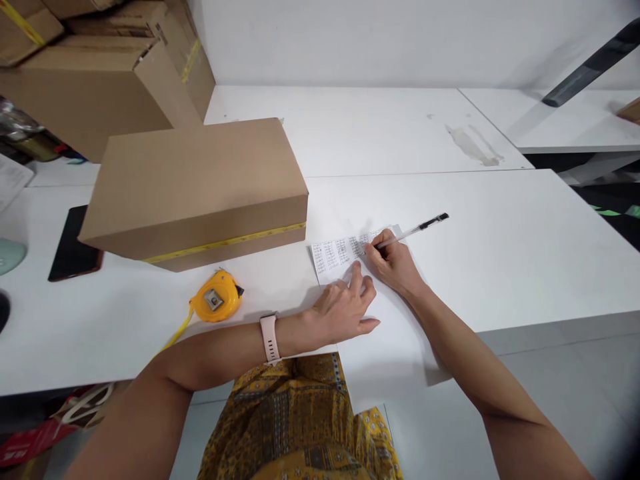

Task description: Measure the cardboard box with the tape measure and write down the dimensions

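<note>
So this looks like the writing step to me. The right hand (393, 260) is closed in a normal writing grip around a slim pen (425, 225), thumb and fingers pinched near its lower end, with the dark cap end sticking up and off to the right. It's over the upper part of a sheet of paper (393, 320) on the desk (500, 253), right beside some columns of tiny handwriting. Fair warning: the fingers cover the pen tip, so I can't say for sure it's touching the paper, and the writing is too small to read from here.

The left hand (345, 307) isn't gripping anything. It's half open, palm down, fingers loosely spread and a bit bent, resting on the paper just below the written lines. I'd guess it's there to keep the sheet from sliding. So 2 hands on 1 sheet, but only 1 of them has hold of something.

Paper sits right of the big cardboard box (200, 177) and near the desk's front edge. The orange tape measure (217, 297) is in front of the box, out of both hands, with a bit of its yellow blade out.

For the next move, I'd say it calls for small finger strokes, steady pressure from the left hand, and keeping the writing lined up.
</note>
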The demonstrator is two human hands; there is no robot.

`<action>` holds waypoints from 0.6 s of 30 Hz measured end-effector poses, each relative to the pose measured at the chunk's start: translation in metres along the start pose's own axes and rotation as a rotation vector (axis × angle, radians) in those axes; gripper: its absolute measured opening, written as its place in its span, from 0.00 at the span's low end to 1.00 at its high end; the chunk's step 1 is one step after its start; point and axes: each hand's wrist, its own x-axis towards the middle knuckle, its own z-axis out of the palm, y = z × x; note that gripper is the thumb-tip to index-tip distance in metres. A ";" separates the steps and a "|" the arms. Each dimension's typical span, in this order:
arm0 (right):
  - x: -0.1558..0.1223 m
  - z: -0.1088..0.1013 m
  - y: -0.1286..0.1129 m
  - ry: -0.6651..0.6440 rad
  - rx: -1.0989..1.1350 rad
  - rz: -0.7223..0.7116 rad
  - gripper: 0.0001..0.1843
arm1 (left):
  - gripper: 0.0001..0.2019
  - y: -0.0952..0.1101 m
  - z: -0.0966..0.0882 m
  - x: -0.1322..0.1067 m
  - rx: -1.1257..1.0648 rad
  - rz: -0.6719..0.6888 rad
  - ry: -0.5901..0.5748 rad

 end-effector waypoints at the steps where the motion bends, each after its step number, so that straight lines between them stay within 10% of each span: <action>1: 0.000 0.000 0.000 -0.002 0.002 0.004 0.12 | 0.38 0.000 0.000 0.000 -0.001 0.000 0.000; 18: 0.001 0.001 0.000 0.025 0.015 -0.001 0.12 | 0.37 0.000 -0.001 0.000 -0.023 -0.013 -0.018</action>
